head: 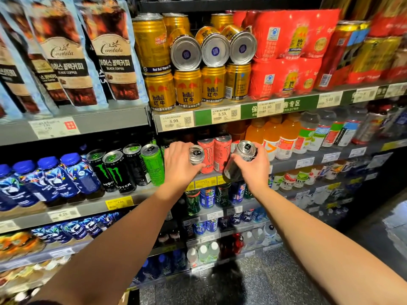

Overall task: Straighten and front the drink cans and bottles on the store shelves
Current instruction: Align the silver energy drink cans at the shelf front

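Cans in both hands, mid-frame, at the front edge of the second shelf from the top. Left hand (179, 167) grips a silver can (196, 154): fingers curled round its body, thumb across the front just below the rim. Only the top end with pull tab and a strip of the side show, the rest is hidden behind the hand. It sits roughly upright, just left of two salmon-red Monster cans (214, 153) that stand upright side by side on the shelf.

Right hand (253, 167) grips a second can (240, 160), silver top, dark grey body. Fingers wrap it from the right side, thumb lies across the lower front. This one is tilted, top leaning toward upper right, base down-left over the yellow price tags (206, 182) on the shelf lip. Cannot tell whether its base touches the shelf. It sits just right of the salmon-red pair, so that pair is between the two held cans.

Left of the left hand, same shelf level: a green Monster can (153, 165), then black Monster cans (119, 170), then blue-capped bottles (66, 179) toward the left edge of the frame. Right of the right hand: orange drink bottles (284, 137).

Shelf above, upper centre: gold Red Bull cans (188, 89) upright in front, with three cans lying on their sides on top (213, 50), silver bases facing out. Red multipacks (286, 56) to their right; Cantata coffee pouches (114, 56) upper left.
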